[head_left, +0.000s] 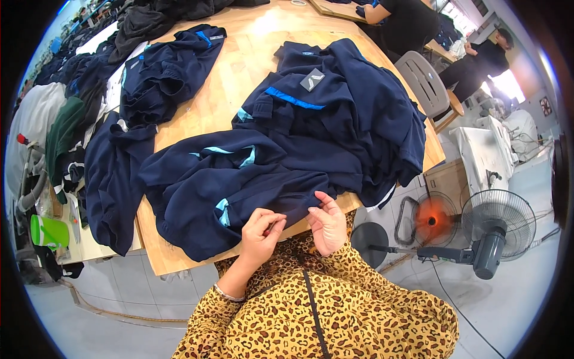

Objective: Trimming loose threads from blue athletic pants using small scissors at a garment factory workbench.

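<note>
A navy garment (197, 170) with light-blue trim lies bunched along the near edge of the wooden table, its right part stretching toward my hands. My left hand (259, 238) is closed in a pinch beside the garment's near edge; whatever is between the fingertips is too small to make out. To its right, my right hand (329, 226) has its palm turned inward, and its thumb and forefinger close at the edge of the navy cloth. Just beyond lies another navy garment (350, 113) with a bright blue stripe and a dark square tag (312, 79).
More navy clothing (164, 78) lies at the far left of the wooden table (224, 84), with heaped garments beyond. A green bucket (49, 231) stands at left. Fans (498, 224), a grey chair (422, 82) and two people (406, 27) are on the right.
</note>
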`<state>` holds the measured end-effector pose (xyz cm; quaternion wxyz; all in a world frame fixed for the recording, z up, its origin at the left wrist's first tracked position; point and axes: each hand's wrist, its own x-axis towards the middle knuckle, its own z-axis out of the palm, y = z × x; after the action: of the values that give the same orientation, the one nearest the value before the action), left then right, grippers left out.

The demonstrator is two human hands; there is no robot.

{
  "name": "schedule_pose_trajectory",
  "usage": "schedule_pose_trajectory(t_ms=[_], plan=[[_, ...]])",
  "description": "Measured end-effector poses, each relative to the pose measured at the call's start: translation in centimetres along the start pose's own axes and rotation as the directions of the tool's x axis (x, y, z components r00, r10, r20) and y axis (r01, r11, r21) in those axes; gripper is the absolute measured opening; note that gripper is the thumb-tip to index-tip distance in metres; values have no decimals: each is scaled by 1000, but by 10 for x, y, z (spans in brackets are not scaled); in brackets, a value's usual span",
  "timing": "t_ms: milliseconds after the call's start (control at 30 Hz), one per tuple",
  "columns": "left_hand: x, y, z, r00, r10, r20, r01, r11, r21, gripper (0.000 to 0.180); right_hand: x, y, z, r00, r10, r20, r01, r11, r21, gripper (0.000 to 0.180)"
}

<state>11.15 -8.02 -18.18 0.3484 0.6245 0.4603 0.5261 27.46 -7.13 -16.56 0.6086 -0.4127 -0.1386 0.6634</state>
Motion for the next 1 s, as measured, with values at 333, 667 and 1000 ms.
schedule_pose_trajectory(t_ms=[333, 667, 1000], plan=[[4, 6, -1, 994, -113, -1, 113, 993, -32, 17, -3, 0, 2, 1000, -5, 5, 5, 999, -48, 38], [12, 24, 3, 1000, 3, 6, -4, 987, 161, 27, -9, -6, 13, 999, -12, 34, 12, 1000, -20, 34], [27, 28, 18, 976, 215, 45, -218, 929, 298, 15, -12, -1, 4, 993, 25, 119, -19, 999, -48, 35]])
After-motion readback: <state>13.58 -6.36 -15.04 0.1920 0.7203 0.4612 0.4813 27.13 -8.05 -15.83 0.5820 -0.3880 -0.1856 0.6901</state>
